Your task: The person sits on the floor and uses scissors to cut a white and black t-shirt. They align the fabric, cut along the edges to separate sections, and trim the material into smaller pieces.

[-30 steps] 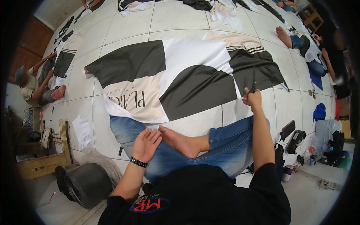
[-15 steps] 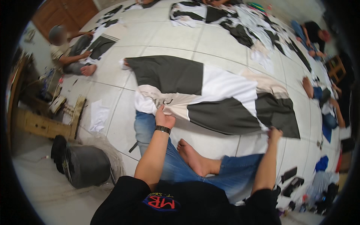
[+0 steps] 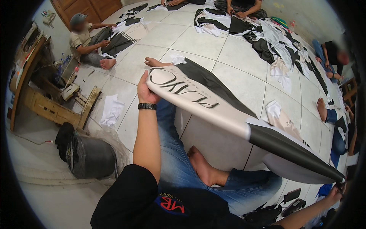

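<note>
My left hand [image 3: 146, 87] grips the left end of a long piece of printed fabric [image 3: 196, 114], raised and folded into a long strip, cream with dark lettering and charcoal and white sections. At the far right, my right hand [image 3: 336, 191] holds the strip's other end, with a small dark object, possibly scissors, partly hidden in it. A loose cream flap [image 3: 282, 120] hangs behind the strip. Below it are my crossed legs in jeans [image 3: 248, 191] and my bare foot [image 3: 200, 164].
A co-worker [image 3: 85, 42] sits at the upper left with fabric; others sit along the back and right near a large pile of cut pieces [image 3: 263, 45]. At left are a wooden frame [image 3: 53, 107], a black bundle in plastic [image 3: 91, 156] and a white scrap [image 3: 112, 110].
Both my hands have lifted the fabric, which was spread flat, into a stretched, folded strip. My left hand went up; my right moved far rightward. The view has also shifted.
</note>
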Action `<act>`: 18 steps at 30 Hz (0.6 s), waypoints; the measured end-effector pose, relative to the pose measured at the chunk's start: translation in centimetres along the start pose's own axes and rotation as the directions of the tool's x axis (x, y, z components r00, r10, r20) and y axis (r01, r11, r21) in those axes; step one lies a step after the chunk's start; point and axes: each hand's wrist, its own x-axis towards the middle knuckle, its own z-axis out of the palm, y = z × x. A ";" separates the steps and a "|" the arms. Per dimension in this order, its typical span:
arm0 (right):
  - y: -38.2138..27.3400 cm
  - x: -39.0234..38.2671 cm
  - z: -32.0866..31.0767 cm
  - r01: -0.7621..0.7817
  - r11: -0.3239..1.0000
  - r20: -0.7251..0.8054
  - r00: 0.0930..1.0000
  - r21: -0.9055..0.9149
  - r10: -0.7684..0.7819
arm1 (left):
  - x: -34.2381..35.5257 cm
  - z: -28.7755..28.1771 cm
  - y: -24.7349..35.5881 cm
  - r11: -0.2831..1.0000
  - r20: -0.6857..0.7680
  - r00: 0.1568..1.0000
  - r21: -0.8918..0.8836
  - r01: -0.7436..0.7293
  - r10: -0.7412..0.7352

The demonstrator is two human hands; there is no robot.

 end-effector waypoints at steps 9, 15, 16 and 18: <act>1.1 9.5 12.0 0.030 0.995 0.097 0.995 -0.092 -0.021 | 19.3 2.1 -3.3 0.935 -0.195 0.981 0.343 0.090 -0.023; -11.7 15.4 14.7 0.269 0.963 0.077 0.960 0.007 -0.269 | 23.1 24.4 4.2 0.894 0.180 0.937 0.289 -0.341 0.299; -14.7 16.1 12.3 0.317 0.948 0.062 0.946 0.006 -0.317 | 21.1 27.8 4.4 0.892 0.151 0.897 0.129 -0.434 0.415; -17.5 16.6 8.3 0.353 0.935 0.042 0.934 0.033 -0.354 | 18.1 30.9 8.3 0.851 0.216 0.840 0.063 -0.521 0.498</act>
